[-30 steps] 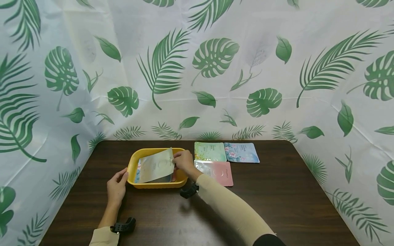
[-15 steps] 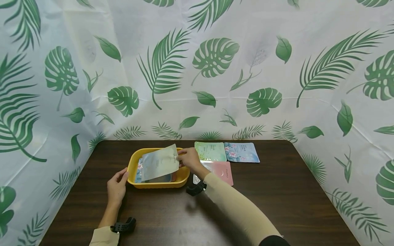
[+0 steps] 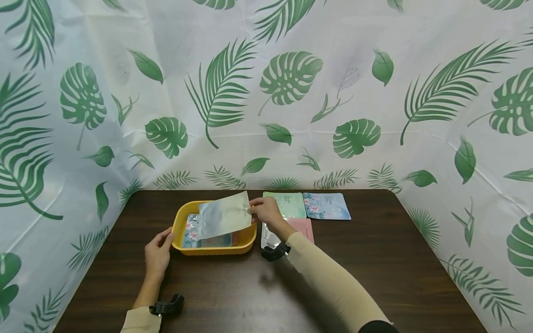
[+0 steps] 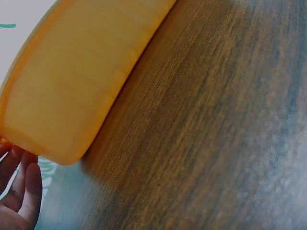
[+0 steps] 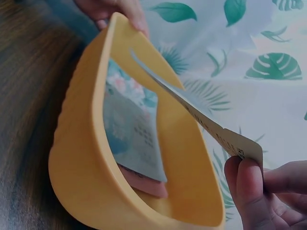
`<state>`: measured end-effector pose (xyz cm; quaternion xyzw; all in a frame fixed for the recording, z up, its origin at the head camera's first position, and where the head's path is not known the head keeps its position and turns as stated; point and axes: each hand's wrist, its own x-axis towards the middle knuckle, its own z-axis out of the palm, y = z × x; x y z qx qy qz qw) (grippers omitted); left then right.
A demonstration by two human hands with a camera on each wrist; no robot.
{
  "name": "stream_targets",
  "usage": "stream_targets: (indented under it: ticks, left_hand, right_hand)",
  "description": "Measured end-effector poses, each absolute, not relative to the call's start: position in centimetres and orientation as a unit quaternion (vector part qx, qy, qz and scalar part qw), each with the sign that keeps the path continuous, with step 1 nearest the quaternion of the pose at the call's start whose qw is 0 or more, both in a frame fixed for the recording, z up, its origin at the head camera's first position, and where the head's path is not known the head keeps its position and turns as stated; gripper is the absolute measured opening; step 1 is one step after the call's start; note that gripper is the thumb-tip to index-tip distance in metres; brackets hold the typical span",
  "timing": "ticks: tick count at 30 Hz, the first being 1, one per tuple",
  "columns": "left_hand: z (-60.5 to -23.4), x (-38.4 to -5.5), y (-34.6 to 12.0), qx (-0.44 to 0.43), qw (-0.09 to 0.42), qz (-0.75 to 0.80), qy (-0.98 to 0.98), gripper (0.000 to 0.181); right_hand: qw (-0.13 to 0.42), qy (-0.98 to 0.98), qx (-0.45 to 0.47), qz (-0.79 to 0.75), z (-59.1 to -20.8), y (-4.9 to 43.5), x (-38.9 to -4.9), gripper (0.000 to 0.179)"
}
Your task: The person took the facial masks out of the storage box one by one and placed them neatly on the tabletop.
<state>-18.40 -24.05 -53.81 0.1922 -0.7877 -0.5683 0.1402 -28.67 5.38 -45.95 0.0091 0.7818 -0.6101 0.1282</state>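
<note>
My right hand [image 3: 266, 210] pinches the right edge of a pale cream-and-blue face mask packet [image 3: 225, 215] between thumb and fingers. The packet is tilted above a yellow plastic basket [image 3: 235, 250], its far end over the inside. In the right wrist view the raised packet [image 5: 192, 110] shows nearly edge-on, apart from the packets below. My left hand [image 3: 157, 254] holds the basket's left end at the rim, its fingertips partly hidden by the wall in the left wrist view. Inside the basket lie a blue floral packet [image 5: 132, 124] and a pink one [image 5: 144, 182] under it.
Right of the basket, a green packet [image 3: 287, 203] and a blue floral packet [image 3: 326, 206] lie side by side on the dark wooden table [image 3: 374, 259]. A pink-and-silver packet [image 3: 306, 227] lies in front of them, partly behind my right wrist. A leaf-patterned cloth [image 3: 291, 152] hangs behind.
My right hand has moved right and slightly up with the cream-and-blue packet, uncovering more of the blue floral packet in the basket. My left hand and the basket have stayed nearly still.
</note>
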Motion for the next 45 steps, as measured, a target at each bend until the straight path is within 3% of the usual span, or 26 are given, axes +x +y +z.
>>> stream_targets:
  ticks: [45]
  left_hand:
    - [-53.8,-18.6,-24.1,0.206,0.131,-0.577,-0.78,0.046]
  right_hand:
    - [0.134,0.733,0.052,-0.665,-45.1,18.4,-28.5,0.036]
